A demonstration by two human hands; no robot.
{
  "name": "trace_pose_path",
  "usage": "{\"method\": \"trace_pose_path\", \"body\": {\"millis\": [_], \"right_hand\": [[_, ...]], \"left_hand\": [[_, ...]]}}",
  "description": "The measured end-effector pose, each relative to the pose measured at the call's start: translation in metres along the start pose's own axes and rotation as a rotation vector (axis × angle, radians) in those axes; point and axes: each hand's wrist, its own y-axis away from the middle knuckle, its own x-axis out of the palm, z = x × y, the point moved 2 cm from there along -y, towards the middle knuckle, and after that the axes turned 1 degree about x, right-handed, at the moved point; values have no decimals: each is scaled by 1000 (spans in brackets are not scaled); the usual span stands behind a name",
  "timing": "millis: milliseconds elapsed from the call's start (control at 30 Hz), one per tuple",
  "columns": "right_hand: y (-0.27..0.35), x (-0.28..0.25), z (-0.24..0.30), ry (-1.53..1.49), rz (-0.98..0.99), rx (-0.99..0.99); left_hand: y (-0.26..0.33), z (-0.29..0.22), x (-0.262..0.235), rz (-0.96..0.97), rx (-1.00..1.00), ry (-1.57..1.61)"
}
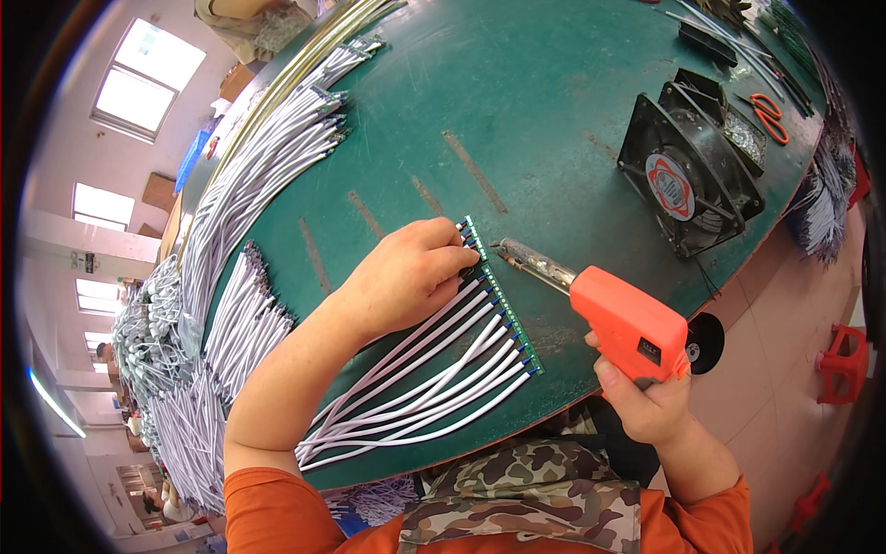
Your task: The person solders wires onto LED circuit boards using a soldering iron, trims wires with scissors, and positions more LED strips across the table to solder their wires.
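My right hand (pixel 651 402) is wrapped round the handle of an orange soldering gun (pixel 628 319). Its metal tip points left and hovers just right of a narrow green circuit board strip (pixel 508 312). My left hand (pixel 406 277) has its fingers pinched together at the strip's upper part; what lies between the fingertips is hidden. White cables (pixel 443 388) with dark blue ends line the strip's left edge, and they curve down beneath my left forearm. More short leads show along the strip above my fingertips.
Bundles of white cables (pixel 263 185) lie along the left side of the green table (pixel 517 83). A black fan (pixel 688 171) stands to the right, near orange-handled scissors (pixel 769 118). A black spool (pixel 705 343) sits past the table edge, and a red stool (pixel 842 363) is on the floor.
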Motion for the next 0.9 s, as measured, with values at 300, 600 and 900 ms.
{"method": "trace_pose_path", "body": {"millis": [300, 600, 900], "right_hand": [[2, 0, -1, -6, -5, 16], [1, -1, -1, 11, 13, 25], [-1, -3, -2, 96, 47, -50]], "left_hand": [[2, 0, 0, 1, -23, -5], [0, 0, -1, -22, -2, -13], [-11, 0, -3, 55, -9, -21]]}}
